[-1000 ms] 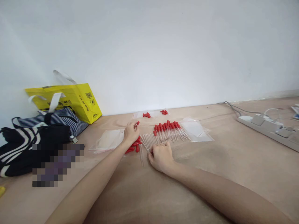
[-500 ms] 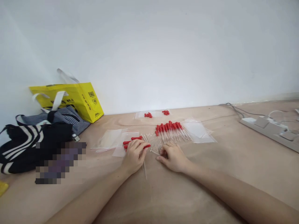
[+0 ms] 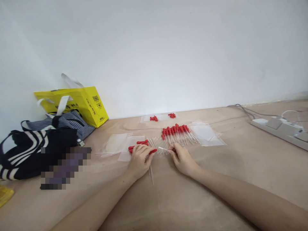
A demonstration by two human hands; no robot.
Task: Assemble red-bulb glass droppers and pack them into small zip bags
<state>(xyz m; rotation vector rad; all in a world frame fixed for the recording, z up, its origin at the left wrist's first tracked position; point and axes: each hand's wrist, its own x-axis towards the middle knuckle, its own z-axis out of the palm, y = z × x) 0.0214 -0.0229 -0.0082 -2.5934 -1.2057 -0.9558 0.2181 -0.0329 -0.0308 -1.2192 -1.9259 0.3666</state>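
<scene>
Between the thumb and fingers of my left hand [image 3: 139, 162] is a red rubber bulb [image 3: 153, 151]. A thin clear tube [image 3: 151, 175] sticks out below that hand. My right hand [image 3: 182, 159] pinches the end of a clear dropper tube [image 3: 163, 148], whose other end points left at the bulb with a small gap. Behind both hands lies a row of bare clear tubes [image 3: 157, 143]. To its right are several droppers with red bulbs [image 3: 176, 129], side by side. Loose red bulbs [image 3: 142, 142] lie on a plastic bag beside my left hand, partly covered by it.
Clear plastic bags lie at left [image 3: 113, 143] and right [image 3: 208, 134]. A farther bag [image 3: 163, 117] holds small red pieces. A yellow bag [image 3: 92, 107] and a black striped bag [image 3: 36, 150] stand left, and a power strip [image 3: 281, 131] with cables lies right.
My right hand has lifted a tube off the table and brought it up level with the bulb in my left hand. The left hand keeps its grip; the view has shifted slightly.
</scene>
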